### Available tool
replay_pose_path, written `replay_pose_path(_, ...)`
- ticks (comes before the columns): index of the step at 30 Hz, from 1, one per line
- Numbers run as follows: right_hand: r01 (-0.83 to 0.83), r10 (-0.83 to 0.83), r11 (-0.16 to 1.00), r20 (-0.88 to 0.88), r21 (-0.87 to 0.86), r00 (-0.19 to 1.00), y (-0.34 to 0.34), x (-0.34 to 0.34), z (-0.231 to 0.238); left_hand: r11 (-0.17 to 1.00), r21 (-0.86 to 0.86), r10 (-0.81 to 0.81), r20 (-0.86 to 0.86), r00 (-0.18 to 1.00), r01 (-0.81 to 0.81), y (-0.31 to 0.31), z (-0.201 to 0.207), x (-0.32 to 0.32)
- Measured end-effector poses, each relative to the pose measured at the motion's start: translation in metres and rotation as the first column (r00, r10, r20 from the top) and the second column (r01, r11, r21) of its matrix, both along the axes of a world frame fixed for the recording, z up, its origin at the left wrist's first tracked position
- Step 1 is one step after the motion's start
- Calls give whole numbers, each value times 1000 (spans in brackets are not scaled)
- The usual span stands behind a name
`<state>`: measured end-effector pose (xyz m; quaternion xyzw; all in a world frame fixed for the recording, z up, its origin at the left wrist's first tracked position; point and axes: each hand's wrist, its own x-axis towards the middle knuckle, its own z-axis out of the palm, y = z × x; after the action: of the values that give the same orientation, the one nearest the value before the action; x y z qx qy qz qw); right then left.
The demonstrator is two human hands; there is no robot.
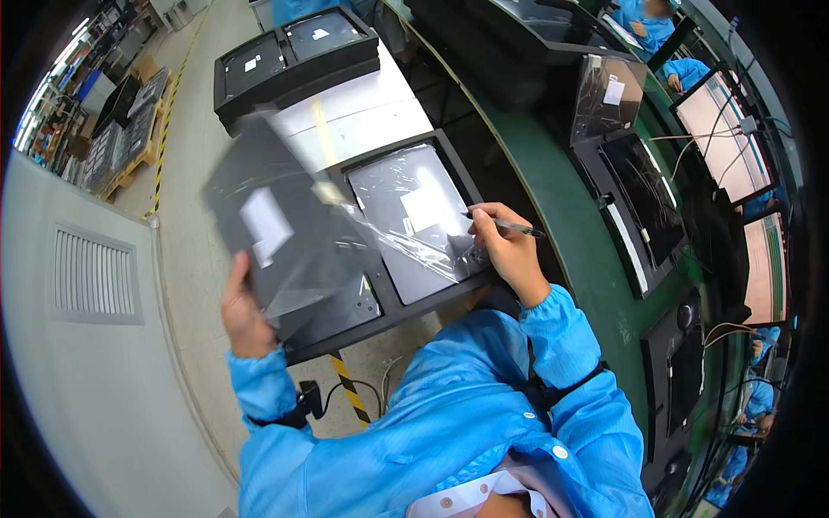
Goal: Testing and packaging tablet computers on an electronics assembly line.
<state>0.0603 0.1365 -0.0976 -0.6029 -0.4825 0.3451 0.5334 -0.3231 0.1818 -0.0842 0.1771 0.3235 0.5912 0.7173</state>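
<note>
My left hand (246, 311) is closed on the lower left edge of a dark tablet (233, 198), wrapped in clear plastic with a white label on it. This tablet is tilted, smeared by motion, and covers part of the black tray (410, 304). A second bagged tablet (423, 259) lies in the tray's right compartment, a white label on its face. Over that one's right edge, my right hand (509, 246) grips a black pen (516, 227), its tip near the label. Part of another dark tablet (341, 311) shows in the left compartment below the raised one.
Beyond stands a stack of black trays (298, 73) with labelled tablets, on a white surface (380, 95). To the right runs a green bench (561, 194) with devices, cables and monitors (725, 129). A grey vented cabinet (95, 345) stands left. Co-workers in blue sit at far right.
</note>
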Motion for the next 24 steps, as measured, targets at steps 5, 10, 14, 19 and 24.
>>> replay_pose_path(5, -47, 51, 997, 69, -59, 996, 54, -24, -10, 962, 97, 254, 38, 966, -257, -14, -22, -63)
replay_pose_path(10, -150, 170, 980, 155, -132, 973, 55, -56, -25, 918, -60, 392, 7, 920, -391, -9, -53, -58)
replay_pose_path(14, -114, 127, 991, 244, -67, 961, 50, -58, -30, 893, 9, 450, -18, 893, -450, -10, -62, -50)
replay_pose_path(19, -108, 129, 988, 209, -107, 969, 53, -78, -21, 869, -81, 490, 5, 872, -488, -9, -65, -50)
replay_pose_path(24, -463, 464, 886, 110, -33, 879, 49, -158, -11, 855, -29, 517, -19, 856, -517, -7, -68, -49)
